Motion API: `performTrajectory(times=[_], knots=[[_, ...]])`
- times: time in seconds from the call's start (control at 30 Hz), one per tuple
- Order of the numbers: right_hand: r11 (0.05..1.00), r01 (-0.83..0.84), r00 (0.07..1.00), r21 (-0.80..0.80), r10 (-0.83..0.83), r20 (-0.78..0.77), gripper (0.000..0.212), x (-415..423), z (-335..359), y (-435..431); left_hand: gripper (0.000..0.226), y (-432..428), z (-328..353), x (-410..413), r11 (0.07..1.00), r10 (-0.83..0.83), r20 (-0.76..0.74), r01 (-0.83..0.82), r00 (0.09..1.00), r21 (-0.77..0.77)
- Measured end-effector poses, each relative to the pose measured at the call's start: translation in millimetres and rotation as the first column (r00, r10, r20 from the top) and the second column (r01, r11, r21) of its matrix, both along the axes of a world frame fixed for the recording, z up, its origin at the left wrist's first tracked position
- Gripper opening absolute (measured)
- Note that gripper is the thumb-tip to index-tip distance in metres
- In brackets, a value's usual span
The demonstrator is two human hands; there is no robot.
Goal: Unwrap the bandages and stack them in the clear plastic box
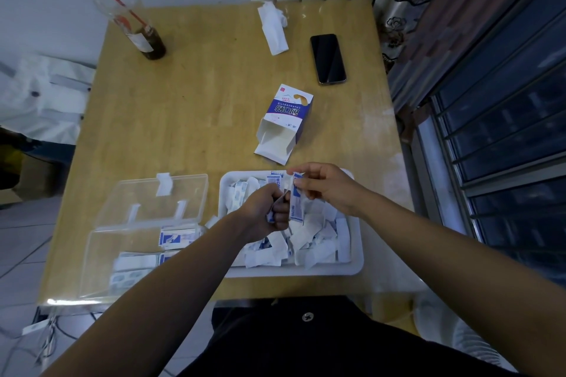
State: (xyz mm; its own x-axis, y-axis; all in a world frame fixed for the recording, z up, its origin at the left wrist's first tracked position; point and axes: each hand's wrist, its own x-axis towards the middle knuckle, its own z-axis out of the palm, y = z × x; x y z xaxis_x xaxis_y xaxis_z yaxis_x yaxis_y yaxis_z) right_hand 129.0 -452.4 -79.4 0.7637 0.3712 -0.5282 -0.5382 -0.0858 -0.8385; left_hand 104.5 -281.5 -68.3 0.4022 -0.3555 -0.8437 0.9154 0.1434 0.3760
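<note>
Both hands are above the white tray (356, 266), which is heaped with torn white wrappers and bandages. My right hand (324, 185) pinches the top of a blue-and-white wrapped bandage (296, 203) that hangs down. My left hand (266, 211) grips the other side of that wrapper, fingers curled. To the left stands the clear plastic box (101, 254), its lid (159, 196) open and tilted back. Several bandages (176, 237) lie stacked inside it.
An open blue-and-white bandage carton (286, 119) lies beyond the tray. A black phone (327, 58) and crumpled white paper (274, 26) sit at the far side of the wooden table (190, 101). A drink bottle (151, 43) with a red straw stands far left.
</note>
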Motion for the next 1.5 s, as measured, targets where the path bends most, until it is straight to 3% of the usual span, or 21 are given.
performTrajectory(times=[0.17, 0.33, 0.53, 0.63, 0.73, 0.83, 0.9, 0.97, 1.07, 1.13, 1.27, 1.33, 1.4, 1.5], knots=[[0.997, -0.06, 0.997, -0.057, 0.063, 0.05, 0.006, -3, 2, 2, 0.023, 2, -2, -3, 0.999, -0.041, 0.011, 0.041, 0.999, 0.003], [0.985, -0.124, 0.992, -0.118, 0.126, 0.014, 0.01, 0, -2, -8, 0.022, 7, -2, -6, 0.966, -0.034, 0.088, 0.01, 0.996, 0.257], [0.918, -0.268, 0.956, -0.292, 0.29, 0.034, 0.013, 2, 3, -5, 0.02, 4, 4, -8, 0.945, -0.131, 0.091, 0.096, 0.987, 0.313], [0.876, -0.269, 0.95, -0.401, 0.31, 0.04, 0.015, 6, 1, -5, 0.019, 2, -4, -9, 0.86, -0.27, 0.217, 0.134, 0.938, 0.493], [0.835, -0.278, 0.949, -0.475, 0.315, -0.001, 0.01, 4, -11, -11, 0.026, 9, -13, -12, 0.808, -0.199, 0.276, -0.002, 0.94, 0.589], [0.814, -0.27, 0.947, -0.515, 0.321, 0.01, 0.015, -6, -23, -10, 0.032, 12, -14, -15, 0.72, -0.292, 0.308, -0.004, 0.906, 0.694], [0.859, -0.115, 0.98, -0.499, 0.181, 0.086, 0.024, -9, -23, -9, 0.032, 11, -13, -15, 0.749, -0.262, 0.299, -0.002, 0.917, 0.662], [0.913, 0.03, 0.993, -0.406, 0.019, 0.116, 0.016, -8, -17, -11, 0.029, 7, -12, -13, 0.813, -0.188, 0.262, 0.001, 0.947, 0.583], [0.963, -0.017, 0.999, -0.268, 0.027, 0.03, 0.005, -5, -6, -14, 0.024, 2, -7, -10, 0.855, -0.177, 0.228, 0.035, 0.958, 0.517], [0.98, -0.093, 0.996, -0.178, 0.088, -0.036, 0.003, -5, -3, -10, 0.018, 0, -3, -10, 0.915, -0.173, 0.201, 0.082, 0.964, 0.394], [0.997, -0.059, 0.995, -0.048, 0.055, -0.082, 0.014, -7, -2, -4, 0.021, -6, -5, -16, 0.917, -0.331, 0.202, 0.265, 0.922, 0.297], [0.992, -0.055, 0.998, -0.113, 0.05, -0.046, 0.014, -6, -3, -7, 0.024, -7, -6, -16, 0.921, -0.298, 0.199, 0.226, 0.933, 0.318], [0.938, -0.016, 0.996, -0.346, 0.045, 0.077, 0.013, -2, -13, -16, 0.027, -5, -7, -16, 0.943, -0.221, 0.205, 0.156, 0.953, 0.295], [0.699, 0.0, 0.929, -0.715, 0.265, 0.259, 0.019, -1, -32, -32, 0.026, 1, -9, -16, 0.956, -0.169, 0.18, 0.116, 0.969, 0.27]])
